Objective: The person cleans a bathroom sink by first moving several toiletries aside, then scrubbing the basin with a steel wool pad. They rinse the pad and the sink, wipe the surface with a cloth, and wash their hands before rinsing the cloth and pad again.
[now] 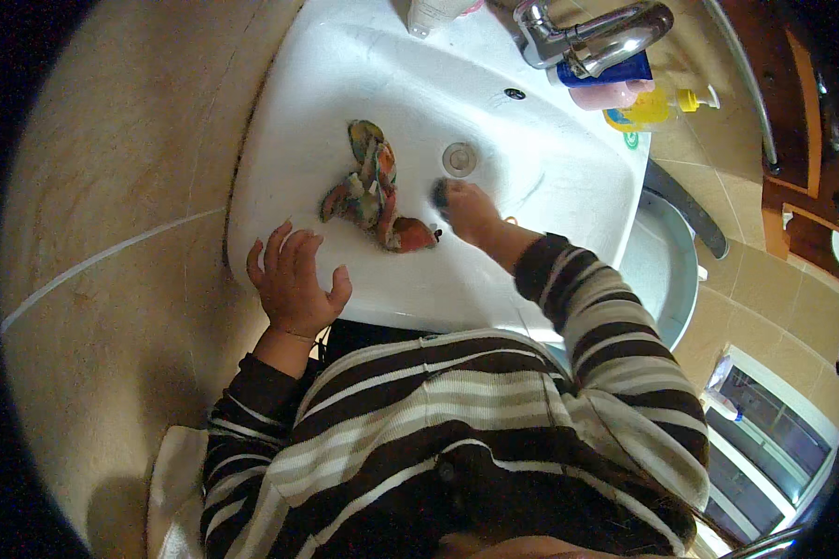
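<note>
My right hand (pixel 470 212) is inside the white ceramic washbasin (pixel 307 91), just below the drain (pixel 459 160). Its fingers close on a dark, fuzzy scrubbing pad (pixel 439 198), blurred, whose exact kind is hard to make out. Left of it lies a twisted, wet-looking multicoloured cloth (pixel 377 189) in orange, green and cream, crumpled on the basin floor. A small black bit shows at the cloth's right end. Over the basin's front left rim hovers my left hand (pixel 293 276), fingers spread and holding nothing, apart from the cloth.
A chrome faucet (pixel 601 35) overhangs the back right rim. Beside it stand a blue tube (pixel 629 70), a pink container (pixel 601 96) and a yellow pump bottle (pixel 647 112). A white bottle (pixel 437 14) sits at the back. A tiled wall (pixel 133 175) borders the left; a pale blue tub (pixel 661 258) is at right.
</note>
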`<control>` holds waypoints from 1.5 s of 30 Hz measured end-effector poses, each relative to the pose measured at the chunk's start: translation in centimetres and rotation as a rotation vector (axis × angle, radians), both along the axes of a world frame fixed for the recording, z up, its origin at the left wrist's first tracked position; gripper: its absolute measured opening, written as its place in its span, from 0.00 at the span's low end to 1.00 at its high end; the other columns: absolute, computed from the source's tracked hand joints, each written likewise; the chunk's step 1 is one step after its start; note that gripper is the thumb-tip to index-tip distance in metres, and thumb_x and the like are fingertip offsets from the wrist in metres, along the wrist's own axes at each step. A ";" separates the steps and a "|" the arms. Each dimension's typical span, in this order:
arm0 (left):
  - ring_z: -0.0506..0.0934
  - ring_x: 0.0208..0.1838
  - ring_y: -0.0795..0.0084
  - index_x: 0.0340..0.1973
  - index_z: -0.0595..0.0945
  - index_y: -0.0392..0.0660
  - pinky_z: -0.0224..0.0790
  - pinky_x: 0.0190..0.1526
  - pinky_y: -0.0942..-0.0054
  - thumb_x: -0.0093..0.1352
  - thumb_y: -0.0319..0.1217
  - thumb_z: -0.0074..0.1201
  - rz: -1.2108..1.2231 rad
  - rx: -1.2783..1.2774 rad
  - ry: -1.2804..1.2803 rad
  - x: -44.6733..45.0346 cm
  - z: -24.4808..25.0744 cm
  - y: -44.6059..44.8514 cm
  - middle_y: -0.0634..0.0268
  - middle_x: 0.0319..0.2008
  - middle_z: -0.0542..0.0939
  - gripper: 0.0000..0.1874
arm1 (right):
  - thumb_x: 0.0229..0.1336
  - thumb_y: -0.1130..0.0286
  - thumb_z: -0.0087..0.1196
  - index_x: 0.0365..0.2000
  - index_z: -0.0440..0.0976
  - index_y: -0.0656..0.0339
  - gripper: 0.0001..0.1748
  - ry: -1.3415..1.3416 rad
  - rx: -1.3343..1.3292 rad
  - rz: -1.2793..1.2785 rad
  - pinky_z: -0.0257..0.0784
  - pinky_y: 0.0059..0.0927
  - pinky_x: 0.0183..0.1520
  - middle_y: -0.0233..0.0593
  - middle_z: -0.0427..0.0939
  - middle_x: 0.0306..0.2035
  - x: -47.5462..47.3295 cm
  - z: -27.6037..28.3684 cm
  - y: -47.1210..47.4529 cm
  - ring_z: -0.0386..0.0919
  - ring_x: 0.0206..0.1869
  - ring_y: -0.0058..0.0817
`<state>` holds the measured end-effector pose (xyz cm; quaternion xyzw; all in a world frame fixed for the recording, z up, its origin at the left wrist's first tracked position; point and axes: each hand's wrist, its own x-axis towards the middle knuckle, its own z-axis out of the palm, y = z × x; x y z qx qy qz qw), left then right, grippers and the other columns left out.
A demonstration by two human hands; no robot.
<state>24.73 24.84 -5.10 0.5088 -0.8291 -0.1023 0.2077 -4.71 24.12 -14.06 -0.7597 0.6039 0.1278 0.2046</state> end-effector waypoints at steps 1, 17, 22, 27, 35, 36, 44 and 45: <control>0.66 0.54 0.58 0.40 0.70 0.47 0.45 0.55 0.50 0.53 0.41 0.51 0.003 -0.009 -0.004 0.1 0.1 -0.1 0.63 0.41 0.72 0.21 | 0.49 0.72 0.47 0.31 0.71 0.69 0.10 -0.038 -0.061 0.097 0.69 0.39 0.42 0.48 0.72 0.37 1.5 -0.3 -1.3 0.70 0.41 0.41; 0.66 0.53 0.57 0.39 0.71 0.47 0.46 0.55 0.50 0.52 0.40 0.52 -0.025 -0.026 0.000 0.1 0.2 -0.1 0.62 0.41 0.72 0.21 | 0.49 0.65 0.52 0.38 0.74 0.63 0.16 -0.094 -0.210 -0.585 0.70 0.40 0.44 0.46 0.76 0.35 -12.5 1.9 0.8 0.75 0.40 0.41; 0.66 0.54 0.57 0.40 0.70 0.47 0.45 0.56 0.50 0.52 0.40 0.52 -0.028 0.012 -0.029 0.0 0.2 -0.1 0.62 0.41 0.73 0.21 | 0.58 0.58 0.40 0.32 0.75 0.62 0.19 0.395 -0.141 -0.668 0.66 0.40 0.48 0.46 0.72 0.41 -10.9 -1.6 -4.5 0.68 0.47 0.41; 0.66 0.54 0.57 0.40 0.70 0.47 0.45 0.56 0.49 0.52 0.40 0.53 -0.007 0.022 -0.077 -0.1 0.1 0.0 0.62 0.42 0.73 0.22 | 0.50 0.75 0.43 0.44 0.65 0.66 0.18 -0.194 -0.392 -0.488 0.67 0.38 0.45 0.49 0.71 0.38 1.7 -4.7 -10.7 0.70 0.42 0.44; 0.66 0.54 0.56 0.40 0.71 0.46 0.46 0.56 0.48 0.52 0.39 0.52 -0.012 0.024 -0.064 -0.2 0.3 -0.1 0.61 0.42 0.72 0.21 | 0.50 0.69 0.48 0.31 0.73 0.57 0.08 0.147 -0.697 0.170 0.66 0.29 0.42 0.32 0.72 0.30 -2.5 0.2 -11.9 0.71 0.37 0.28; 0.66 0.54 0.56 0.40 0.71 0.46 0.46 0.56 0.48 0.52 0.39 0.52 -0.017 0.029 -0.061 -0.2 0.4 -0.2 0.61 0.42 0.72 0.21 | 0.51 0.68 0.47 0.29 0.74 0.56 0.07 0.098 -0.677 0.176 0.67 0.32 0.40 0.34 0.72 0.27 -4.1 0.6 -11.3 0.71 0.35 0.30; 0.66 0.53 0.57 0.39 0.71 0.47 0.46 0.56 0.48 0.52 0.40 0.52 -0.027 -0.029 -0.043 -0.1 0.3 0.0 0.62 0.40 0.72 0.21 | 0.53 0.70 0.42 0.36 0.73 0.57 0.12 0.473 -0.318 -0.358 0.70 0.37 0.43 0.42 0.73 0.37 -17.1 4.6 -0.6 0.72 0.38 0.40; 0.66 0.53 0.57 0.39 0.71 0.47 0.46 0.56 0.48 0.52 0.40 0.52 -0.025 -0.024 -0.048 -0.2 0.4 0.0 0.62 0.40 0.72 0.21 | 0.53 0.71 0.42 0.37 0.73 0.56 0.12 0.530 -0.295 -0.346 0.70 0.36 0.43 0.41 0.72 0.38 -17.3 4.8 -0.2 0.72 0.38 0.39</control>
